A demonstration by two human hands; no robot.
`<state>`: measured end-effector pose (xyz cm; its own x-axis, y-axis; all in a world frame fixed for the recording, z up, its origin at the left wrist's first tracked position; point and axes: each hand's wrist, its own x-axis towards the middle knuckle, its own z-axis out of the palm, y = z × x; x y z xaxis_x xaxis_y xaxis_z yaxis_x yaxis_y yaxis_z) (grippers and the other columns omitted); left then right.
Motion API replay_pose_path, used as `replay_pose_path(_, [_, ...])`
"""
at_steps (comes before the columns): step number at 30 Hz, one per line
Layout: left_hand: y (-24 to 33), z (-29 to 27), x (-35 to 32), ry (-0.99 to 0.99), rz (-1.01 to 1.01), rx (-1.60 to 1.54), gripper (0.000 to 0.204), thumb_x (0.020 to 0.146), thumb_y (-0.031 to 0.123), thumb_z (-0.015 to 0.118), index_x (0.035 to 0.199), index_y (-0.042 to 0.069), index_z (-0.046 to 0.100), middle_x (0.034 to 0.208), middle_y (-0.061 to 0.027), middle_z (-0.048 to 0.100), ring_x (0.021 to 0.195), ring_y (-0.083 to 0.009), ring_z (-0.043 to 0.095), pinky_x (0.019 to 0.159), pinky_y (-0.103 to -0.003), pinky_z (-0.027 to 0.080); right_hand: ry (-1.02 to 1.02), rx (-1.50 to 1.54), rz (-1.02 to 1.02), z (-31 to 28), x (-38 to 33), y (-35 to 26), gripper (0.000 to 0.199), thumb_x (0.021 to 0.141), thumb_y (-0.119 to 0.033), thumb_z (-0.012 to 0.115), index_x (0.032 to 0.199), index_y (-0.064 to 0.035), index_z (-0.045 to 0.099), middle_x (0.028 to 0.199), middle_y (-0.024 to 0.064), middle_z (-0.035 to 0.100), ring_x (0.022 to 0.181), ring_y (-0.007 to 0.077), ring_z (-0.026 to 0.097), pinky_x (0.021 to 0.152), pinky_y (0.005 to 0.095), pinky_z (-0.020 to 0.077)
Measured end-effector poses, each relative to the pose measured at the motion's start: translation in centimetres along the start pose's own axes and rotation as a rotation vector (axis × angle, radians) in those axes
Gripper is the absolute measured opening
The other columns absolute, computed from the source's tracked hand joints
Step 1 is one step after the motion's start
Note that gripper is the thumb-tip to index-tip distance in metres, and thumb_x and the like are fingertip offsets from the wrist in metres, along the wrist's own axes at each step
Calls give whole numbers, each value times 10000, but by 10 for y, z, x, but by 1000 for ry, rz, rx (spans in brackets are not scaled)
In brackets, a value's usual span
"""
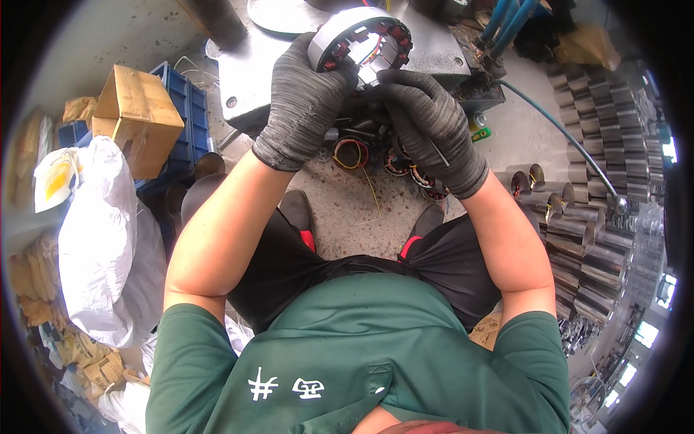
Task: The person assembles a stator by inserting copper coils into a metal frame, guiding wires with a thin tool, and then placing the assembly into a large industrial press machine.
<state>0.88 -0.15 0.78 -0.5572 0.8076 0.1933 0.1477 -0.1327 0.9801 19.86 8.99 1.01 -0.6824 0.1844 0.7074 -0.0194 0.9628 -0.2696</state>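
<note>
I hold a round shiny metal ring with red and copper wire coils inside (pixel 361 40) up in front of me, above the grey metal plate (pixel 253 79). My left hand in its grey knit glove (pixel 303 101) is closed tight on the ring's left side. The ring's open hole tips toward me. My right gloved hand (pixel 430 123) is just under its right edge, fingers pinched together on the rim. More coil rings (pixel 354 153) lie on the floor below.

I log the round metal stator ring (pixel 361 40) over the grey steel counter (pixel 253 79); left grip (pixel 300 101) left of it, right grip (pixel 430 126) right. Shiny steel tube stacks (pixel 600 239) lie right, brown cardboard box (pixel 137 119) left.
</note>
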Motion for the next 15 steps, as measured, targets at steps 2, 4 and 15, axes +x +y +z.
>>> replay_pose_path(2, [-3, -3, 2, 2, 4, -1, 347, 845, 107, 704, 1148, -52, 647, 877, -150, 737, 791, -200, 739, 726, -317, 606, 8, -1, -34, 1, 0, -1, 275, 861, -15, 678, 1136, -10, 683, 1131, 196, 692, 962, 361, 711, 818, 409, 602])
replay_pose_path(4, [-5, -2, 2, 2, 6, -4, 339, 847, 110, 702, 1141, -50, 648, 866, -148, 735, 781, -197, 738, 724, -318, 606, 38, 38, -20, 1, 0, -2, 279, 852, 2, 680, 1131, -11, 687, 1144, 195, 694, 970, 349, 718, 817, 405, 605])
replay_pose_path(15, [5, -4, -4, 7, 32, 109, 362, 838, 104, 709, 1154, -61, 641, 883, -172, 733, 810, -243, 744, 748, -347, 615, 25, 242, 98, -4, 4, 2, 206, 919, 7, 655, 1121, -12, 686, 1088, 165, 716, 961, 310, 729, 840, 363, 582])
